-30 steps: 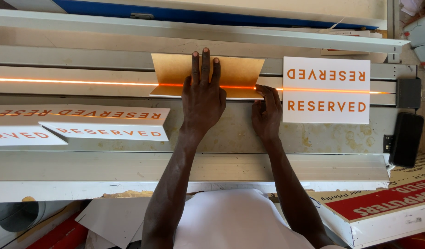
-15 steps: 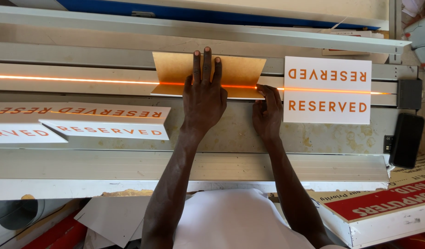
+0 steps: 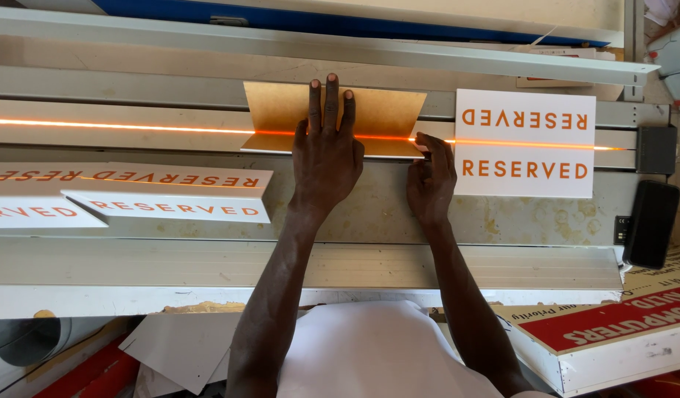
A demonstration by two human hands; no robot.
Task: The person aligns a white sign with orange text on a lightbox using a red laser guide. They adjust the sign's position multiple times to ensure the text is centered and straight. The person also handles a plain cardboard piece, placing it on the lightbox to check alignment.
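Unmoved hands (image 3: pixel 377 166), panel (image 3: pixel 332 118) lengthwise left-right

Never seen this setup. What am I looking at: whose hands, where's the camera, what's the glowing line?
There is no robot: a person works with bare hands, and the single camera sits on their head, looking down over their arms. The left hand lies flat on a brown sheet that is bent along a crease, fingers stretched across it. The right hand touches the sheet's near right corner. The sheet rests over a thin glowing orange line that runs across a long metal bench. To the right lies a flat white sign with orange letters, also over the line. To the left lie folded white signs. A black device sits at the bench's right end.
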